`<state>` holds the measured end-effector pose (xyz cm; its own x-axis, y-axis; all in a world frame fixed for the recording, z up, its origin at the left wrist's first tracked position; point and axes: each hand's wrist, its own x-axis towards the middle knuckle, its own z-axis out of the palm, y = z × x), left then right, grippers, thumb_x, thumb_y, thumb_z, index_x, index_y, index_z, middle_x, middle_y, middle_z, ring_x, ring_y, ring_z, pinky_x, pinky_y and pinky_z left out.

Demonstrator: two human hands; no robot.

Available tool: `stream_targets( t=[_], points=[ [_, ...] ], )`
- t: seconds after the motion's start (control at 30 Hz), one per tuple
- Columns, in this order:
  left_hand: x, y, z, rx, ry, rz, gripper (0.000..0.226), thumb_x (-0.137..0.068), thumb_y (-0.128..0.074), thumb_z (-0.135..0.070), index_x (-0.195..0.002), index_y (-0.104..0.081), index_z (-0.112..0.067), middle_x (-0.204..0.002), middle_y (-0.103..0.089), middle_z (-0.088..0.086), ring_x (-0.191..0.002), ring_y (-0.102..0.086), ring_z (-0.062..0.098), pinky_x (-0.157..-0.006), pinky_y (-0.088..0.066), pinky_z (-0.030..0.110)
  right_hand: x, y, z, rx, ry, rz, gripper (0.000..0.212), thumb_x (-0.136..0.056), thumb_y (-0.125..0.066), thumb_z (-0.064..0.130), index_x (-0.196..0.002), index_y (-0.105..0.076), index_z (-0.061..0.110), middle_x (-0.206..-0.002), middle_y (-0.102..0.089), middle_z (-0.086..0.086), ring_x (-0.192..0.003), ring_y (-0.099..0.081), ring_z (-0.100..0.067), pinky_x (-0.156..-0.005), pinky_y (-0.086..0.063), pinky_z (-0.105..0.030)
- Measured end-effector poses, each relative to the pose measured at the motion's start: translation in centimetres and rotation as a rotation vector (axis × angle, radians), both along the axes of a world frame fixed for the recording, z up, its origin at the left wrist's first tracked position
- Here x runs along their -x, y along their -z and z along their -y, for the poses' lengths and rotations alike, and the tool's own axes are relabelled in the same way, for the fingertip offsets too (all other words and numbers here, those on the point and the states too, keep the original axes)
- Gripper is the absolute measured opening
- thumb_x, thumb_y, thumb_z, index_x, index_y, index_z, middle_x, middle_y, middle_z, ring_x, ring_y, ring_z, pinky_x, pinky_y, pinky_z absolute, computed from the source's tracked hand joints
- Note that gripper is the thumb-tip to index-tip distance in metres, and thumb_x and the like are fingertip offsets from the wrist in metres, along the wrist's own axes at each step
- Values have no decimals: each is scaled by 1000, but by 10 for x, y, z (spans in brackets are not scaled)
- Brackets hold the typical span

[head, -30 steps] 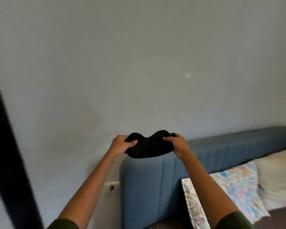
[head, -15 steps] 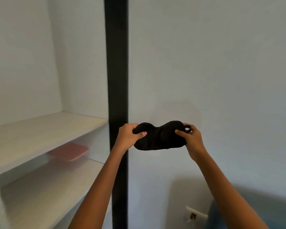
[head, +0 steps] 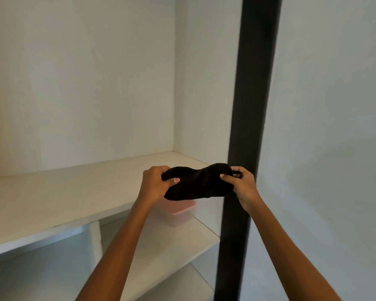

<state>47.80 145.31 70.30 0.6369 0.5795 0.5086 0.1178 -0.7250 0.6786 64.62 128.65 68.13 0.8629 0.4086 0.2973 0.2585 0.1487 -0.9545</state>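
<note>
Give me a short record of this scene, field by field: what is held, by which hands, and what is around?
held: black mask, up in the air
left hand: grips the mask's left end
right hand: pinches its right end
shelf: white, behind the mask
box: pink lid, on the lower shelf, partly hidden
post: black, upright, right of the shelf

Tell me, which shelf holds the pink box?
The middle shelf, directly under the top shelf: the pink box sits on it, below the black mask.
</note>
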Motion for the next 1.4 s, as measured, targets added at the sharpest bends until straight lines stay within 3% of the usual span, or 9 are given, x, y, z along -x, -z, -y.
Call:
stream_targets(
  t=[0.13, 0.27, 0.6, 0.83, 0.93, 1.1, 1.17, 1.3, 1.4],
  points=[
    [9, -7, -42, -66, -189, 67, 22, -79, -73, -19, -96, -72, -6, -92, -73, 9, -82, -61, 17, -74, -41, 22, -16, -14, -75, -6, -183, 46, 26, -77, -74, 7, -100, -61, 7, -105, -66, -16, -102, -63, -29, -94, -53, -41],
    [22, -17, -66, -120, -217, 31, 23, -79, -73, -15, -101, -71, -7, -93, -71, 5, -84, -60, 15, -77, -43, 21, -21, -27, -116, -34, -261, 109, 17, -77, -74, 8, -89, -61, 9, -85, -64, -6, -87, -62, -23, -77, -53, -27],
    [50, -13, -118, -225, -484, -44, 17, -78, -69, 1, -89, -74, -11, -77, -65, -10, -73, -58, 2, -64, -38, -2, -40, -26, -232, 70, -596, 416, 23, -70, -79, 1, -69, -61, 15, -77, -69, 1, -76, -66, -9, -68, -49, -10],
    [89, 14, -136, -461, -582, -96, 40, -68, -62, 24, -88, -77, -7, -91, -76, 8, -86, -70, 18, -81, -40, -5, -22, -7, -276, 107, -723, 597, 36, -68, -79, -3, -60, -57, 24, -79, -69, 4, -75, -62, -1, -64, -43, 0],
    [102, 22, -149, -500, -544, -94, 41, -64, -65, 25, -86, -78, -8, -91, -76, 10, -88, -69, 11, -83, -42, -3, -17, -8, -286, 154, -777, 687, 36, -68, -78, -4, -62, -58, 25, -79, -69, 6, -77, -63, -4, -65, -44, 0],
    [116, 36, -162, -359, -373, -266, 49, -71, -64, 14, -94, -76, -27, -100, -68, -20, -99, -57, -18, -88, -43, 2, -25, -4, -289, 460, -936, 891, 30, -76, -62, -9, -79, -66, 21, -93, -69, 2, -89, -66, -12, -76, -47, -13],
    [120, 36, -159, -238, -313, -289, 53, -70, -58, 7, -100, -73, -34, -108, -67, -24, -105, -59, -12, -93, -42, 6, -28, -6, -287, 531, -974, 913, 31, -80, -57, -9, -83, -66, 21, -99, -69, 3, -94, -63, -8, -76, -41, -9],
    [129, 29, -157, 3, -164, -161, 51, -72, -56, 1, -115, -69, -23, -120, -66, -18, -120, -54, -4, -103, -36, 10, -27, -17, -282, 521, -963, 900, 32, -82, -56, -7, -86, -65, 23, -98, -67, 10, -94, -58, -2, -75, -40, -6],
    [129, 24, -167, 132, -153, -74, 46, -78, -57, -24, -123, -62, -27, -128, -61, -17, -126, -49, -3, -108, -33, 19, -17, -23, -283, 467, -922, 868, 33, -85, -50, -6, -89, -68, 21, -89, -67, 14, -89, -61, -2, -69, -44, -4]
  ],
)
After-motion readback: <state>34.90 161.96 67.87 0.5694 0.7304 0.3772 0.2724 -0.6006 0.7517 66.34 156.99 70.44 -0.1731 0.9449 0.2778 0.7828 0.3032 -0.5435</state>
